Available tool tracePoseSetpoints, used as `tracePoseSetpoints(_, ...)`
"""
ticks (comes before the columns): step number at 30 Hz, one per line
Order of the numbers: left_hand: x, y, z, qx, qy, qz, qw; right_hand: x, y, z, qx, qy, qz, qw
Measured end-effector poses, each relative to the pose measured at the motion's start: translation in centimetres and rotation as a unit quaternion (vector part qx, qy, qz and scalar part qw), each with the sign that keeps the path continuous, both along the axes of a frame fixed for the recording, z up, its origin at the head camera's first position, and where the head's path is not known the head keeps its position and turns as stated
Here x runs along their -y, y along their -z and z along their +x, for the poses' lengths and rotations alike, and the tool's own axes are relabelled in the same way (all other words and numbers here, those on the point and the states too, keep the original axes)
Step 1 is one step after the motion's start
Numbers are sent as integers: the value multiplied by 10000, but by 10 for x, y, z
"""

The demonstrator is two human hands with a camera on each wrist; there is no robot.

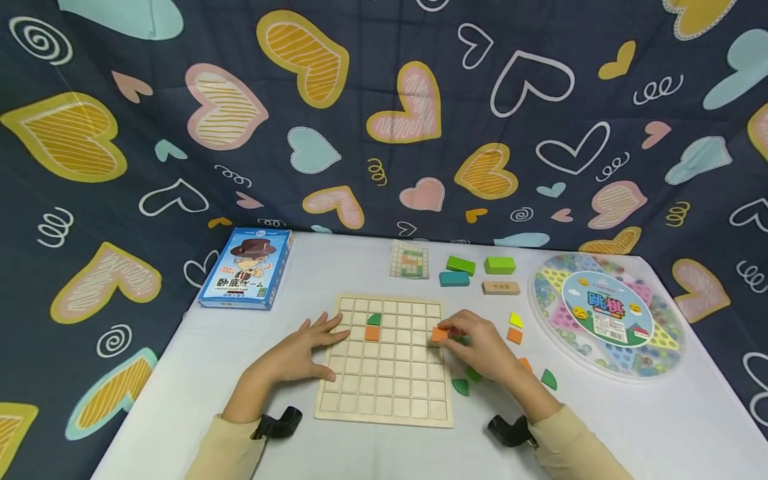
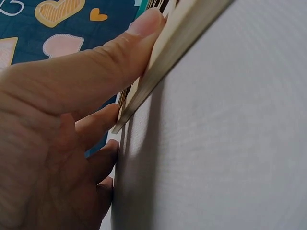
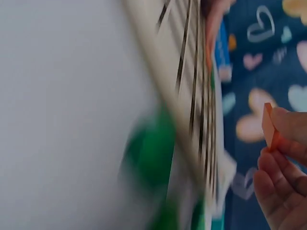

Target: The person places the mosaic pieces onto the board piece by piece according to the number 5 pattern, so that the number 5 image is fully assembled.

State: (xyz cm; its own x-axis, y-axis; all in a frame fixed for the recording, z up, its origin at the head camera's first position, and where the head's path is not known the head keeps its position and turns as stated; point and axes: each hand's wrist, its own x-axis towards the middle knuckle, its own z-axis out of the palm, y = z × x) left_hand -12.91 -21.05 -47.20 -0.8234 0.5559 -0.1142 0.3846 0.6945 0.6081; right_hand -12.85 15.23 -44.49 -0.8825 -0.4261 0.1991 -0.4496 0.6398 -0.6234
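A square wooden grid board (image 1: 393, 387) lies flat on the table. On it, a green quarter-circle tile (image 1: 375, 319) sits directly above an orange square tile (image 1: 373, 333). My left hand (image 1: 291, 355) rests at the board's left side, fingers spread; in the left wrist view its thumb (image 2: 120, 52) lies on the board's edge. Between thumb and fingertips my right hand (image 1: 483, 343) pinches a second orange square tile (image 1: 439, 334), held over the board's right edge. The right wrist view shows this pinched tile (image 3: 269, 127) nearly edge-on.
Right of the board lie loose tiles, among them a green quarter-circle (image 1: 460, 387) and a yellow one (image 1: 516, 321). Behind are a small pattern card (image 1: 410, 259) and wooden blocks (image 1: 500, 265). A blue game box (image 1: 245, 269) stands left, a round marble-game case (image 1: 606, 317) right.
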Motion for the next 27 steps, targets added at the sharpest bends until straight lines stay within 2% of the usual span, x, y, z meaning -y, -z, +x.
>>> tracePoseSetpoints(4,1,0,1,38,14,19,10000,42,0,-2,186,-472,-202,9985)
tracePoseSetpoints(7,1,0,1,55,19,28,10000,68,4,-7,340,-715,-140,9968)
tracePoseSetpoints(12,2,-1,1,42,14,6,10000,96,11,-14,622,-823,213,9944)
tracePoseSetpoints(16,0,0,1,67,3,-8,10000,106,16,-16,635,-950,615,9915)
tracePoseSetpoints(20,0,0,1,83,-12,-30,10000,111,19,-16,603,-1015,784,9899)
tracePoseSetpoints(27,1,1,-1,36,36,-3,10000,115,16,-15,593,-1027,1107,9868)
